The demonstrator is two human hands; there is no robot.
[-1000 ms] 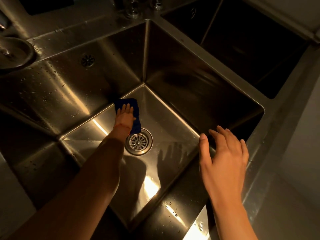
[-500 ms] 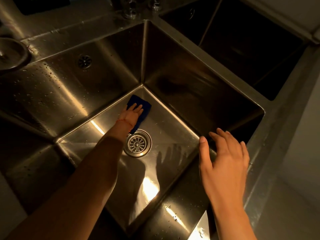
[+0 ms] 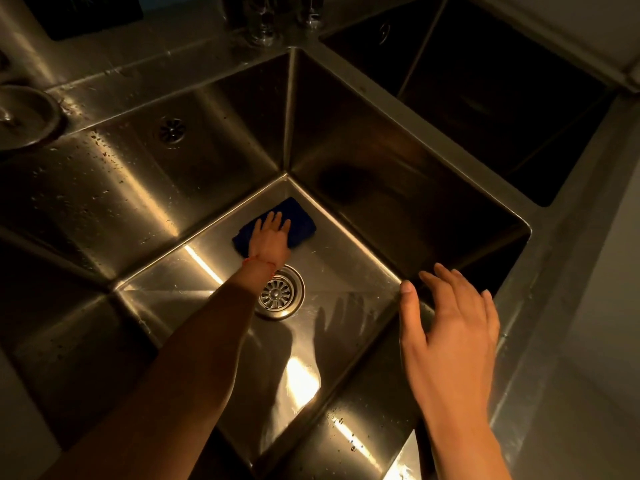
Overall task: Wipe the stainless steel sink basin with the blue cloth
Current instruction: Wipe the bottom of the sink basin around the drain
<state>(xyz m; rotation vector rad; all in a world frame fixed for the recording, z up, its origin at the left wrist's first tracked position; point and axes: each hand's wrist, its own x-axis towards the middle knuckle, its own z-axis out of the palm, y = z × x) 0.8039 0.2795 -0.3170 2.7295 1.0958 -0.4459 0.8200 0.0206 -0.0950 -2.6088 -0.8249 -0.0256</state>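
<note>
The deep stainless steel sink basin [image 3: 363,209] fills the middle of the head view. On its floor, just beyond the round drain [image 3: 278,292], lies the blue cloth [image 3: 301,223]. My left hand [image 3: 272,237] presses flat on the cloth with straight fingers, arm reaching down into the basin. My right hand [image 3: 450,327] hovers open over the basin's near right rim, fingers spread and relaxed, holding nothing.
A second, darker basin [image 3: 485,81] lies at the back right. An overflow grille [image 3: 171,129] sits in the left wall. A round metal lid or bowl [image 3: 24,116] rests on the wet counter at the far left. Tap bases [image 3: 263,29] stand behind the basin.
My left hand has slid the blue cloth across the basin floor toward the far right corner. My right hand has stayed nearly still over the rim.
</note>
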